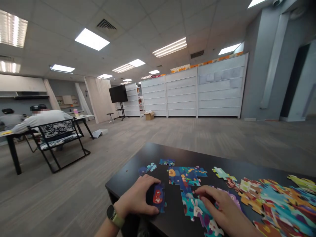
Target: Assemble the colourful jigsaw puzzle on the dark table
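On the dark table [148, 149], my left hand [139, 196] rests with thumb and fingers spread around a dark blue puzzle piece [158, 197] showing a red animal. A watch with a green strap is on that wrist. My right hand [217, 204] is over the joined puzzle section [187, 177], its thumb and index finger brought together near the section's middle; what lies between the fingertips is too small to make out. White rabbits on teal pieces [197, 209] show just left of that hand.
Loose blue pieces [151, 167] lie near the table's left edge, and another pair [167, 162] behind the joined section. A heap of colourful pieces [278, 197] covers the right side. A chair [58, 131] and a person [46, 117] at another table are at far left.
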A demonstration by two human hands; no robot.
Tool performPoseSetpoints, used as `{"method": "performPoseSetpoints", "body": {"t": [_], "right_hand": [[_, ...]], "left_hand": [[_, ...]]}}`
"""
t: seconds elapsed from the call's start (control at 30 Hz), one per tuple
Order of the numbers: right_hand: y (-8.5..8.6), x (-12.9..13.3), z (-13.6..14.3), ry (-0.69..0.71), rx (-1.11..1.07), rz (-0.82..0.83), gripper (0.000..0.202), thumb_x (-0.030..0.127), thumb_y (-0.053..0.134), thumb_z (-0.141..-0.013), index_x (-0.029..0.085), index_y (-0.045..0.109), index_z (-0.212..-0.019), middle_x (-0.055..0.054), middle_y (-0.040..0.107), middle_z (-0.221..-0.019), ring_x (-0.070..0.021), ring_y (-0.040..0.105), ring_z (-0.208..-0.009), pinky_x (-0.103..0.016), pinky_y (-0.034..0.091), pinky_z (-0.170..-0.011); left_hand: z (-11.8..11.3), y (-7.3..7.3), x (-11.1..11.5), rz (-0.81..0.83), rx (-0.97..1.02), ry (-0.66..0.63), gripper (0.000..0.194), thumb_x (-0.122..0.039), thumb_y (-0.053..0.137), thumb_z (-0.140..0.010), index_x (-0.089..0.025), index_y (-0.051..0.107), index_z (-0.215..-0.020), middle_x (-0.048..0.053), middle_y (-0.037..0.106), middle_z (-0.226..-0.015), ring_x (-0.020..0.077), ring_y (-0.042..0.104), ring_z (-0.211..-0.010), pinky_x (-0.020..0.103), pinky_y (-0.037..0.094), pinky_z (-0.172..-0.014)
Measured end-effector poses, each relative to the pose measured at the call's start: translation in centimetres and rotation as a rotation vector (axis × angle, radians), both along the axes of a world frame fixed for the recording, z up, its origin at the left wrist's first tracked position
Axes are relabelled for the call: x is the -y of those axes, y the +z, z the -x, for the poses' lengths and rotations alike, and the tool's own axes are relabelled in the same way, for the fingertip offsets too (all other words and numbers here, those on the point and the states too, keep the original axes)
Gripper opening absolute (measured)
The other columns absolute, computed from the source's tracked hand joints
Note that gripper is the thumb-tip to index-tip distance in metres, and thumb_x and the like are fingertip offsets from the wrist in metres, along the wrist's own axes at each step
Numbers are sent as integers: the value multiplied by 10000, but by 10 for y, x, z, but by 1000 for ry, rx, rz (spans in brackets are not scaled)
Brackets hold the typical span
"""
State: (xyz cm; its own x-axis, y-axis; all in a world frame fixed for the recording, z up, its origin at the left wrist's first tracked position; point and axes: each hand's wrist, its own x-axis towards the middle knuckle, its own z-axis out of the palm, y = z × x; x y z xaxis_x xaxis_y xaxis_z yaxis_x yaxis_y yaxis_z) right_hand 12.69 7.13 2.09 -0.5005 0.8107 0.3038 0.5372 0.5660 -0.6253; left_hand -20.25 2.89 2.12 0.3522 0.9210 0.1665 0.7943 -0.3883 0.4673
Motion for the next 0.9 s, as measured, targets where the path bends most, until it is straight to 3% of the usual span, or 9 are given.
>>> {"method": "performPoseSetpoints", "body": {"t": [0.17, 0.47, 0.77, 0.9], "right_hand": [[-1, 2, 2, 19, 15, -11, 305, 326, 436, -975, 248, 726, -1030, -22, 746, -954, -210, 683, -871, -302, 503, -782], [-12, -2, -4, 14, 43, -9, 299, 371, 414, -997, 259, 684, -1058, -36, 729, -1081, -229, 669, -999, -333, 495, -876], [-17, -3, 0, 44, 47, -18, 291, 357, 404, -1005, 264, 668, -1083, -40, 714, -1084, -227, 657, -1024, -343, 496, -899], [-16, -3, 0, 47, 64, -4, 302, 362, 399, -1005, 255, 675, -1063, -47, 716, -1067, -229, 663, -1000, -344, 504, -878]], "left_hand": [[0, -6, -14, -74, -4, 55, 715, -308, 828, -645, -305, 563, -1309, 39, 602, -1316, 298, 516, -1224, 427, 339, -1115], [-5, -13, -68, -142, 7, 67, 642, -270, 768, -666, -303, 585, -1280, 62, 570, -1371, 321, 487, -1266, 452, 372, -1083], [-3, -19, -71, -132, -11, 45, 629, -310, 745, -733, -309, 549, -1330, 68, 538, -1424, 321, 473, -1304, 476, 341, -1104], [-8, -17, -69, -147, -15, 40, 556, -337, 690, -802, -286, 539, -1334, 72, 584, -1375, 312, 519, -1224, 475, 355, -1070]]}}
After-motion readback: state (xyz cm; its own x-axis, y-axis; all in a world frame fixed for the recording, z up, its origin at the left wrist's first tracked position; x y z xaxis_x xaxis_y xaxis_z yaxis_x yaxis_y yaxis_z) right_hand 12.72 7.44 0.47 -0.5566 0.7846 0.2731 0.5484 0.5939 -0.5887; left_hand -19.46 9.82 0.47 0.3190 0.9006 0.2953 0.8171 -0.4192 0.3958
